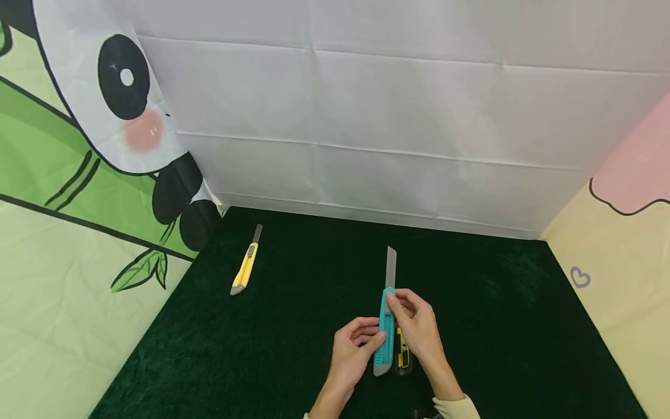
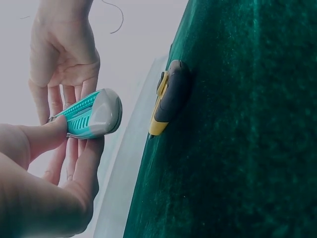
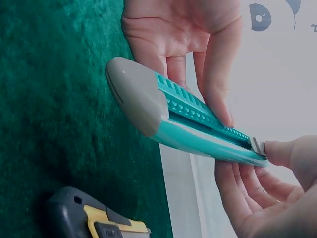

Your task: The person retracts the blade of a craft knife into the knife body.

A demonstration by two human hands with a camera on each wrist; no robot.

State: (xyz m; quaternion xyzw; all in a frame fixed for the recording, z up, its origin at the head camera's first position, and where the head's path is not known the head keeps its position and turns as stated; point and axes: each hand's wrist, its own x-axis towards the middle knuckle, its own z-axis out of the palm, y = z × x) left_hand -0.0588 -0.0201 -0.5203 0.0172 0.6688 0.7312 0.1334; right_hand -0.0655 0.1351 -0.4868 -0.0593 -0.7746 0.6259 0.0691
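A teal utility knife (image 1: pixel 384 340) with a grey end cap is held above the table, its long blade (image 1: pixel 391 267) extended and pointing away from me. My left hand (image 1: pixel 352 352) pinches the lower part of its handle between thumb and fingers. Higher up, my right hand (image 1: pixel 419 326) grips the handle, the thumb on the grey slider (image 3: pixel 256 146) in the right wrist view. Beneath the right hand, a black and yellow utility knife (image 1: pixel 403 355) lies on the table, partly hidden in the head view; the left wrist view shows its dark end (image 2: pixel 176 89).
A yellow utility knife (image 1: pixel 245 267) with its blade out lies at the far left of the dark green tabletop (image 1: pixel 314 262). A dark object (image 1: pixel 425 414) peeks out beside the right sleeve. A white cloth wall (image 1: pixel 366 105) stands behind, with printed cloth on both sides.
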